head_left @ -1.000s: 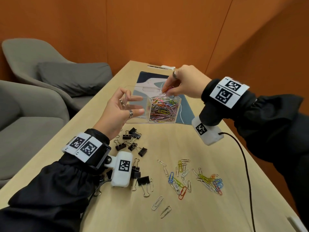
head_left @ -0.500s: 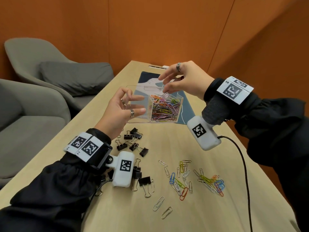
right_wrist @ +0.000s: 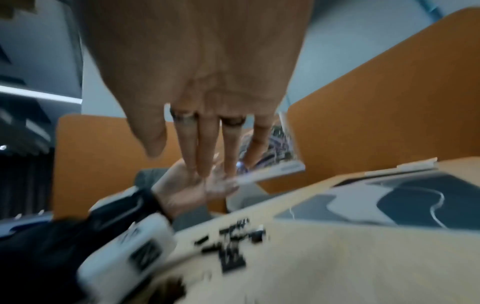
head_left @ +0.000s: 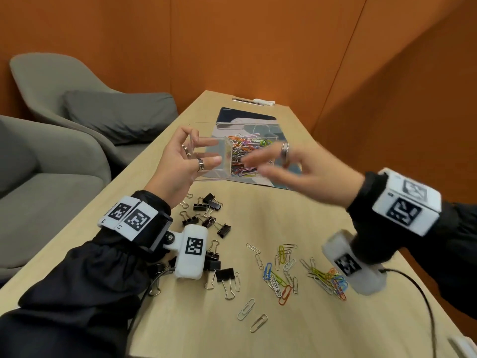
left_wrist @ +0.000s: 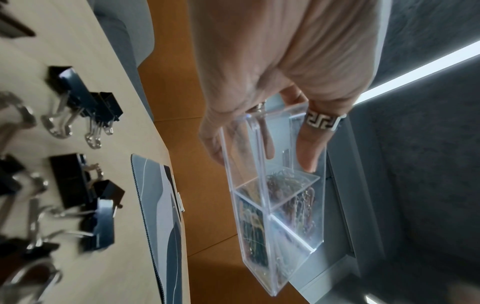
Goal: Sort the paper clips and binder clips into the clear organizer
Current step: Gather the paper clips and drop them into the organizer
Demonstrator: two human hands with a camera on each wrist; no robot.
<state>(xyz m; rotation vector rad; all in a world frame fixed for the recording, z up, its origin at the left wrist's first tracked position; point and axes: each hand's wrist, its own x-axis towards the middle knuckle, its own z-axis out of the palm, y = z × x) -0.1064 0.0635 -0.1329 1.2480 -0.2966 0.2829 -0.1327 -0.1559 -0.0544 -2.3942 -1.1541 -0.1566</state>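
**Right hand withdrawn from the organizer; left hand holds it raised**

Now, head view: compared with half a second ago, the right hand (head_left: 304, 174) has dropped from above the filled compartment to a position in front of the clear organizer (head_left: 206, 161), nearer the person. Its fingers are spread and extended, holding nothing; the outline is motion-blurred. The left hand (head_left: 178, 169) grips the organizer as before, thumb against the near wall and fingers curled over the left end. The organizer is held above the table (head_left: 296, 215), over the near edge of the patterned mat (head_left: 232, 117). Its long axis runs left to right, opening upward. The right compartment holds coloured paper clips (head_left: 242, 153); the left compartment, at the fingers, appears empty. Loose paper clips (head_left: 278, 275) and black binder clips (head_left: 214, 218) lie on the table near the wrists.

Left wrist view: the left hand (left_wrist: 272, 72) pinches the organizer (left_wrist: 272, 205) at its end, with the ringed thumb (left_wrist: 311, 148) on one wall and the fingers on the other. The organizer extends away from the fingertips. Binder clips (left_wrist: 78, 98) lie on the table (left_wrist: 64, 51).

Right wrist view: blurred. The right hand (right_wrist: 207, 92) shows straight, slightly parted fingers (right_wrist: 197, 144), empty, just short of the organizer (right_wrist: 272, 164).
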